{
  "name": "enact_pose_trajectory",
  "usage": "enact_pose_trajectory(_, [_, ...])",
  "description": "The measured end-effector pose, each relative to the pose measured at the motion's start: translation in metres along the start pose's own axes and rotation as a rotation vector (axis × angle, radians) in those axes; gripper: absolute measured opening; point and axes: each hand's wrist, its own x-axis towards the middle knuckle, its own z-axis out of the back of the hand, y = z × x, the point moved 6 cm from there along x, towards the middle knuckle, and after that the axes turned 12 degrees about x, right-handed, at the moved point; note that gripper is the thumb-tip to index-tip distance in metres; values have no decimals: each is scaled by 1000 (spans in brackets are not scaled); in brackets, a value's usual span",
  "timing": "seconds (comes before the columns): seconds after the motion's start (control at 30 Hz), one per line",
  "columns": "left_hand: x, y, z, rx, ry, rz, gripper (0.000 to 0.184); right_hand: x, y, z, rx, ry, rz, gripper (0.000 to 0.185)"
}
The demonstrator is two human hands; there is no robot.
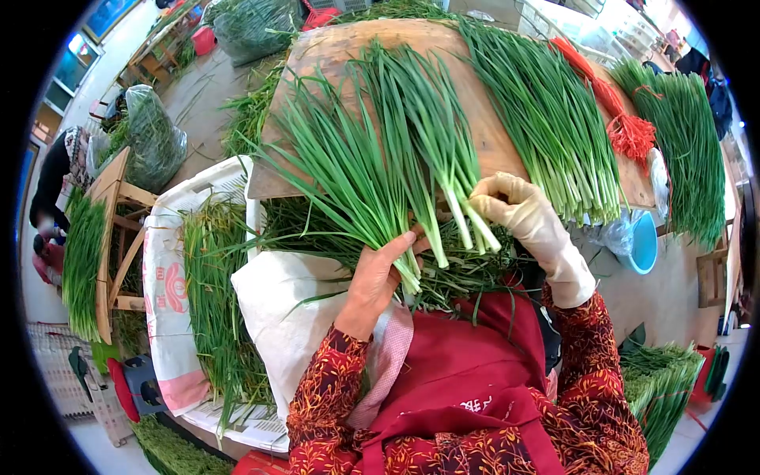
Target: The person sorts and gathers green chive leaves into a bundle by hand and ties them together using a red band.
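My left hand (pixel 378 277), bare, is closed around the lower stems of a loose bunch of green leafy stalks (pixel 348 170) that fans out over the wooden table (pixel 317 59). My right hand (pixel 526 218) wears a pale glove. Its fingers are pinched beside the white ends of a few separate stalks (pixel 447 146); whether it grips one is too small to tell. These stalks lean across the table edge. To the right, a wide row of stalks (pixel 546 119) lies on the table with its white ends toward me.
Red ties (pixel 631 136) lie right of the row, before another stack of stalks (pixel 681 150). A blue basin (pixel 640 244) stands below. At left are a white crate (pixel 198 190) of greens and a plastic bag (pixel 156 146). Another person (pixel 49 186) is at the far left.
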Motion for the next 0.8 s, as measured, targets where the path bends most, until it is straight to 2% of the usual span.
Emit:
enact_pose_trajectory(0.03, [-1,-1,-1,7,19,-2,38,0,0,2,34,-11,9,16])
enact_pose_trajectory(0.07, [-1,-2,-2,15,38,-4,42,0,2,1,-105,-1,66,15])
enact_pose_trajectory(0.13, [1,1,-5,-54,27,8,38,0,5,-6,-384,17,185,15])
enact_pose_trajectory(0.17, [3,2,-7,-89,19,12,36,1,3,-11,-399,5,160,14])
enact_pose_trajectory(0.2, [4,4,-8,-82,20,4,37,3,5,-15,-591,-4,281,14])
enact_pose_trajectory(0.27, [6,8,-12,-67,16,-10,40,9,1,-24,-743,28,285,14])
enact_pose_trajectory(0.4, [4,4,-24,32,37,-59,38,7,0,-33,-771,63,324,15])
enact_pose_trajectory(0.57, [4,6,-19,-1,20,-23,37,-12,1,-27,-202,233,-119,14])
enact_pose_trajectory(0.63, [4,6,-19,-9,7,-18,37,-32,36,-25,-123,428,84,10])
enact_pose_trajectory(0.67, [3,6,-18,-15,-3,-15,37,-44,51,-14,-70,506,310,9])
enact_pose_trajectory(0.7, [2,6,-19,-51,-4,-23,37,-57,62,-3,178,587,530,12])
enact_pose_trajectory(0.73, [1,4,-19,-82,-1,-33,37,-70,68,4,464,717,525,16])
enact_pose_trajectory(0.8, [1,1,-20,-90,19,-47,37,-82,49,19,445,669,204,22])
